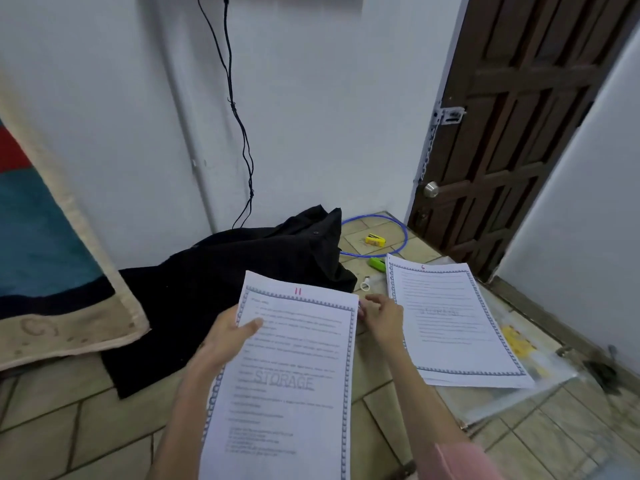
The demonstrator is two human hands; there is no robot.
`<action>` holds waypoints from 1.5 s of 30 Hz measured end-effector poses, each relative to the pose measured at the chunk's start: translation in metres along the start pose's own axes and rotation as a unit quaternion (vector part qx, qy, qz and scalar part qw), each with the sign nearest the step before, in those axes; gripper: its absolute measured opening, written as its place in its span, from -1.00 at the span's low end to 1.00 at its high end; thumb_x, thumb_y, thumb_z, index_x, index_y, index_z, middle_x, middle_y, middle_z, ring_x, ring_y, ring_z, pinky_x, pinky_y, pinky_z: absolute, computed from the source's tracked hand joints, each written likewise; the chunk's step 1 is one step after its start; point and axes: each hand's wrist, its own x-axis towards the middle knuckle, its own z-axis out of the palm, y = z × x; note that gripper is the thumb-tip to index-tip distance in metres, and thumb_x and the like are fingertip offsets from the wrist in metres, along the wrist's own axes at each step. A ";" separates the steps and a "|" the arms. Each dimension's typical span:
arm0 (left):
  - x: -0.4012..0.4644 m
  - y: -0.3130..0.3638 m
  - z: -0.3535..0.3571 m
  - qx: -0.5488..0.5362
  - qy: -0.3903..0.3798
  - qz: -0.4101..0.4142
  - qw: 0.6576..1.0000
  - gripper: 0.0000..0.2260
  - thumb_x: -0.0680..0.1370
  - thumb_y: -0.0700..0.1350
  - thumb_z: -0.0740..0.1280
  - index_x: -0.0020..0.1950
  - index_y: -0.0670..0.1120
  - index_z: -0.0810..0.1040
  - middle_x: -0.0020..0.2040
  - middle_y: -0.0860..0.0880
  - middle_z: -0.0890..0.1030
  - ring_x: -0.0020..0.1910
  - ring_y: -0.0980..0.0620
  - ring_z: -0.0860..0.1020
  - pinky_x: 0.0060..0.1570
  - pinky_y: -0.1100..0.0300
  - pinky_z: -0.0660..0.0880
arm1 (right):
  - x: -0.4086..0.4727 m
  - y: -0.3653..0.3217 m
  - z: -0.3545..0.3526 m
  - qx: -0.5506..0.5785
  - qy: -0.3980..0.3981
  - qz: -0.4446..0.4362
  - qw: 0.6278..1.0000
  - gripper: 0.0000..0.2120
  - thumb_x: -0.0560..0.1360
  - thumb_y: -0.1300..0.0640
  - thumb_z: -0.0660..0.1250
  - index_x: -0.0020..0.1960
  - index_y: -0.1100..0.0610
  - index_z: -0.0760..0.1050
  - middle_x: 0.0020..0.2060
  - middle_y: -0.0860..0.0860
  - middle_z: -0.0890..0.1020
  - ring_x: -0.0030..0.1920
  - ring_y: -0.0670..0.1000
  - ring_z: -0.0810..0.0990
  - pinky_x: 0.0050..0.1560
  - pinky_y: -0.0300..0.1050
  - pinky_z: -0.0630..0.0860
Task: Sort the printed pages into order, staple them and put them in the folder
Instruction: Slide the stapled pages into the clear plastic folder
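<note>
My left hand (231, 332) grips a stack of printed pages (287, 382) by its left edge, thumb on top; the top sheet bears a red "11" and a "STORAGE" watermark. My right hand (381, 315) hovers with relaxed fingers between that stack and a second pile of pages (453, 323) on the floor, whose top sheet is marked "6". That pile lies on a clear plastic folder (526, 389) with yellow shapes showing through. A green stapler (378, 263) lies on the tiles behind the pile.
A black garment (214, 292) is heaped on the tiled floor at the left, beside a hanging rug (52, 258). A yellow stapler or box (375, 240) sits inside a blue cable loop (403, 237). A small white ring (365, 285) lies nearby. A brown door (512, 133) stands at the right.
</note>
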 end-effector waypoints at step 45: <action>0.156 0.035 0.295 0.262 0.000 -0.151 0.953 -0.55 0.47 -0.12 0.29 0.34 -0.11 0.28 0.33 -0.22 0.29 0.30 -0.22 0.29 0.22 -0.01 0.39 | 0.124 0.088 -0.167 -0.145 -0.054 0.237 0.959 -0.87 0.41 0.19 0.25 -0.26 0.16 0.32 -0.22 0.09 0.47 0.00 0.17 0.44 -0.04 -0.09 0.29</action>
